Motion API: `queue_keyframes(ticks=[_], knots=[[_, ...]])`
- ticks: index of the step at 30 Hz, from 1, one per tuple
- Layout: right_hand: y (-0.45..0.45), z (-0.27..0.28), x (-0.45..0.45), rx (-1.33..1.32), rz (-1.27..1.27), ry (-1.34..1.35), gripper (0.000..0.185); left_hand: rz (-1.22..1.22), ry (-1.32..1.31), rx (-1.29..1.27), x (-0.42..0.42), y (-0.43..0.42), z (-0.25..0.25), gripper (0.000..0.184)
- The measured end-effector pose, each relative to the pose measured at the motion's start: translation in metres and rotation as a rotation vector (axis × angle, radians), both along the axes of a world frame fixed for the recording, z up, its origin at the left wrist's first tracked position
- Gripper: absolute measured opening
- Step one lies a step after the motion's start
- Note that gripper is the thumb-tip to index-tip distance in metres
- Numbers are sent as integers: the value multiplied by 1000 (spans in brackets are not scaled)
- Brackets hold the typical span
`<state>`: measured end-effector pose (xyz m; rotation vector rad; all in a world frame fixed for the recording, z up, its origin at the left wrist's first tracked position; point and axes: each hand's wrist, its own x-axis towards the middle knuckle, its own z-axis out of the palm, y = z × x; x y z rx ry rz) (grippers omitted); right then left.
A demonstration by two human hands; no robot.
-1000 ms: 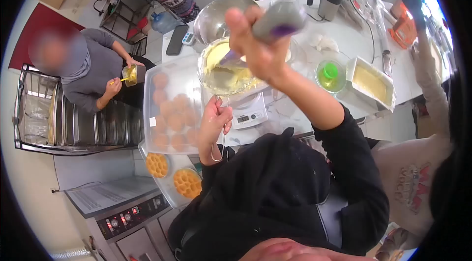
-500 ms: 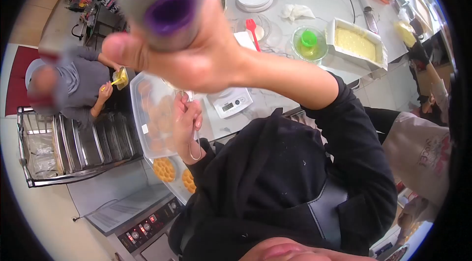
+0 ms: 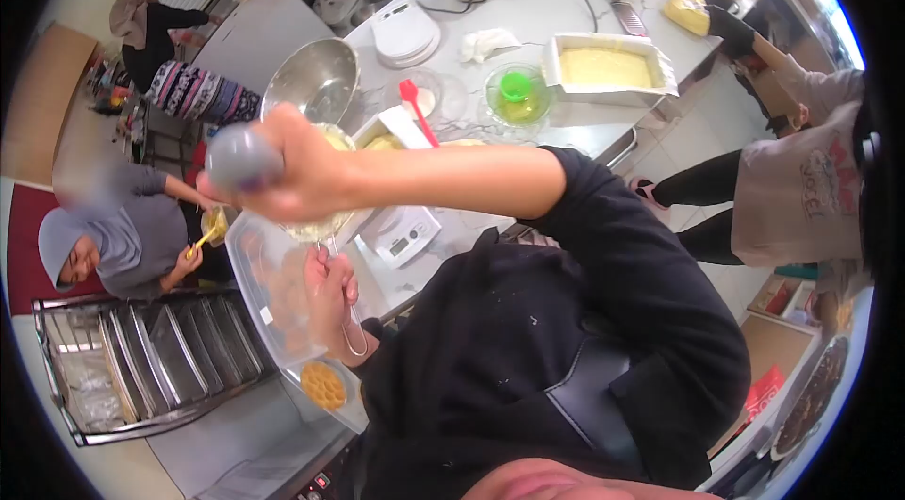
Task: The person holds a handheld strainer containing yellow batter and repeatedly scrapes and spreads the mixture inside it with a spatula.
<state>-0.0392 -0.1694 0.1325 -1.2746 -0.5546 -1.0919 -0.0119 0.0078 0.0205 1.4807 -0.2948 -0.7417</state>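
Grey tool handle (image 3: 240, 159) clamped in right-hand grip (image 3: 306, 165), held above cream-smeared bowl (image 3: 316, 232) at left of desk (image 3: 575, 118); lower end hidden. Wire handle (image 3: 361, 342) clamped in left-hand grip (image 3: 330, 291), presumably so bowl is kept steady; scale (image 3: 401, 236) placed at right

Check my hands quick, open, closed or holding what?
Left hand: closed, holding a wire handle.
Right hand: closed, holding a grey handle.

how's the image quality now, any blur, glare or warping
Head view: fisheye warping inside a curved black border; head view, upper right edge: washed-out glare; head view, foreground: right hand and its grey handle look soft, the loaf pan crisper.
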Motion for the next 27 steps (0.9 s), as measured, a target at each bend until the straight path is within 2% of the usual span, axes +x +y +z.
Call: queue_keyframes(ticks=[2, 5, 6, 10, 11, 12, 14, 15, 17, 20, 24, 27], knots=[[-5, 2, 0, 61, -23, 46, 16, -25, -5, -32, 0, 1, -5, 17], [8, 12, -22, -29, -8, -125, 12, -18, -20, -38, -2, -4, -2, 19], [16, 10, -24, -8, 63, -107, 5, -8, -44, -37, -2, -4, -3, 19], [9, -15, -1, -172, -80, -30, 10, -63, -43, 80, 0, 1, -7, 23], [3, -20, 10, -102, -166, -63, 4, -64, -41, 81, 2, 1, -14, 24], [-5, -11, 3, -62, -221, 64, 5, -60, -41, 87, 2, 0, -21, 24], [-9, 0, -8, -69, -183, 86, 34, -67, -34, 52, -4, -6, -16, 26], [-1, 6, -14, 69, -44, 193, 31, -78, -47, 45, 0, -6, -14, 26], [6, 14, -26, 94, 51, 199, 32, -120, -56, 27, 3, -8, -12, 28], [13, -7, -12, -39, -65, 201, 30, -102, -14, -4, 4, -6, -10, 29], [1, -14, 11, 104, -139, 188, 30, -42, 7, 7, 0, -3, -13, 28], [17, 2, -6, 207, -100, 49, 28, -103, -3, -17, 5, -2, -13, 23]])
